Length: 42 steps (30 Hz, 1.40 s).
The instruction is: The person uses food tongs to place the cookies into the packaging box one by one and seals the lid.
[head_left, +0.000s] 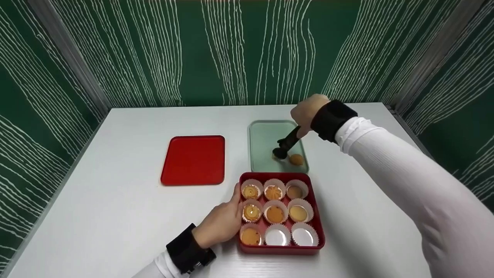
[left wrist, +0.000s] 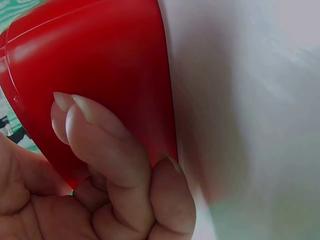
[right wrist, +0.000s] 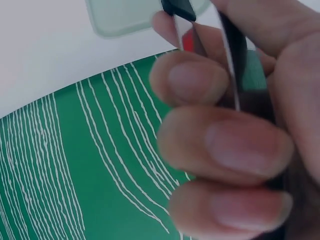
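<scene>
My right hand [head_left: 309, 112] grips black tongs [head_left: 290, 139] above the green tray [head_left: 266, 129]. The tong heads point down at a small baked piece that they mostly cover, so I cannot tell whether they pinch it. A golden cookie [head_left: 296, 159] lies beside them on the tray. Fingers [right wrist: 245, 142] curl around the tongs' handle in the right wrist view. My left hand [head_left: 220, 224] holds the left wall of a red box [head_left: 281, 250], its fingers [left wrist: 107, 135] bent against the outside. Inside, white paper cups stand in rows; several hold cookies [head_left: 275, 214], while two front cups [head_left: 277, 236] show bare bottoms.
A flat red tray [head_left: 195, 160] lies left of the green one on the white table [head_left: 127, 162]. The box stands just in front of the green tray, close to its near edge. Green panels [head_left: 254, 58] with white streaks enclose the back and sides.
</scene>
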### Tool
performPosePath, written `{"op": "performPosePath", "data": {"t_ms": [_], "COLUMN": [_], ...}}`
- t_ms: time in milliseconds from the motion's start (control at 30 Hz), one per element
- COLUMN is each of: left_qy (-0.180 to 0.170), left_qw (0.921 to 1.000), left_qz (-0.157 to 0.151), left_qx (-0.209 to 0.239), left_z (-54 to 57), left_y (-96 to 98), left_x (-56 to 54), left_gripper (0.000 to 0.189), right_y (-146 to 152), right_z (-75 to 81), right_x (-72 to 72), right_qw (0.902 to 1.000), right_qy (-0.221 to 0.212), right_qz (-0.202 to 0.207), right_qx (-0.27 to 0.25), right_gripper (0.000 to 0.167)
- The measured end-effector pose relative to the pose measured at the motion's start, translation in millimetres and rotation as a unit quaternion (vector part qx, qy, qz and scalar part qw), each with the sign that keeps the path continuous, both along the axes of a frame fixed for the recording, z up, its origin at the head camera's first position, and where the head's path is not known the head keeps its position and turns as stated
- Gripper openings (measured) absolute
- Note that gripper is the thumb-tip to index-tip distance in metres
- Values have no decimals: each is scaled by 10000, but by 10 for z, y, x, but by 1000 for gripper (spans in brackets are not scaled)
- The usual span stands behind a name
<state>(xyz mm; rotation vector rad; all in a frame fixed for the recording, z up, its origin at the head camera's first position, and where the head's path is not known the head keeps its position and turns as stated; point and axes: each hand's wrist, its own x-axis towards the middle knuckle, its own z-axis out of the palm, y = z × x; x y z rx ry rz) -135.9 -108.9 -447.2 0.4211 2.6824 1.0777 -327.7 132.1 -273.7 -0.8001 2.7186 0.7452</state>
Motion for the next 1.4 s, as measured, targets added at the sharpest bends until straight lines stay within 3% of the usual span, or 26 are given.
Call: {"op": "performPosePath", "data": {"t_ms": [133, 400, 533, 867, 1400], "left_qy": [-72, -17, -46, -18, 102], "left_qw": [10000, 10000, 10000, 10000, 9999], "left_qz": [38, 9, -20, -6, -81], "left_qx": [33, -5, 47, -17, -26], "left_z": [-8, 15, 26, 16, 19], "left_y": [-5, -5, 2, -7, -19], "left_x": [1, -6, -6, -12, -8], "left_gripper": [66, 65, 65, 65, 65], "right_y": [2, 136, 174, 65, 127], "right_z": [-94, -251, -284, -144, 25], "right_x": [-88, -457, -549, -336, -185], "right_qw": [9999, 9996, 9990, 9999, 9992], "right_qy": [-139, -186, -216, -62, 200], "right_qz": [-63, -216, -379, -74, -41], "right_qx": [47, -72, -106, -121, -352], "right_gripper": [40, 35, 33, 34, 39]}}
